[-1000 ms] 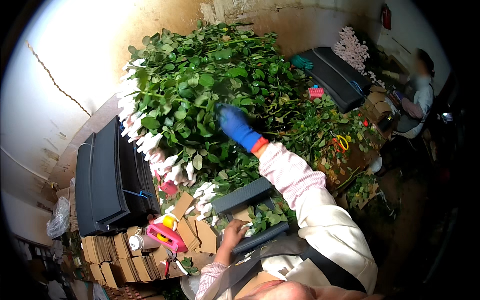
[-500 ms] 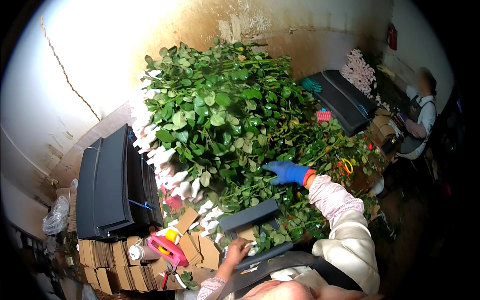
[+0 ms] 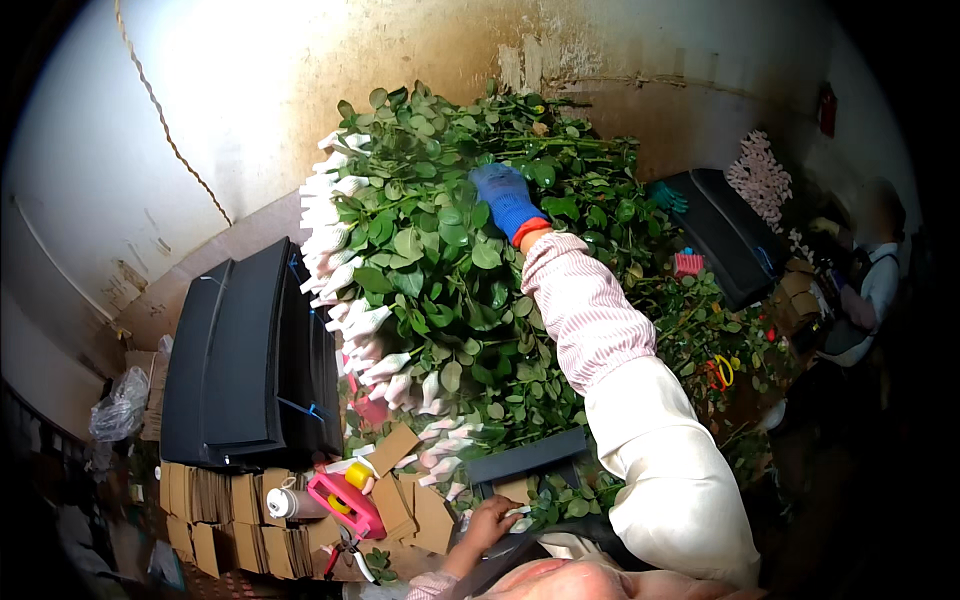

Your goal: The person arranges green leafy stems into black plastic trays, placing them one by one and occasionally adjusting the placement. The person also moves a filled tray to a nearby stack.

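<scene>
Blue-gloved right hand (image 3: 505, 198) has moved from centre frame back to the upper-centre rose stem pile (image 3: 440, 270), fingers closing on leaves; bare left hand (image 3: 487, 522), loosely curled, rests on the bench edge, lower centre.

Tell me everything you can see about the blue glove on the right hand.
The blue glove covers the whole right hand, looks like coated fabric, and ends in an orange-red cuff at the wrist beside a pink striped sleeve. The arm is stretched forward, and the glove lies palm down among the leaves atop the pile of green stems.
</scene>
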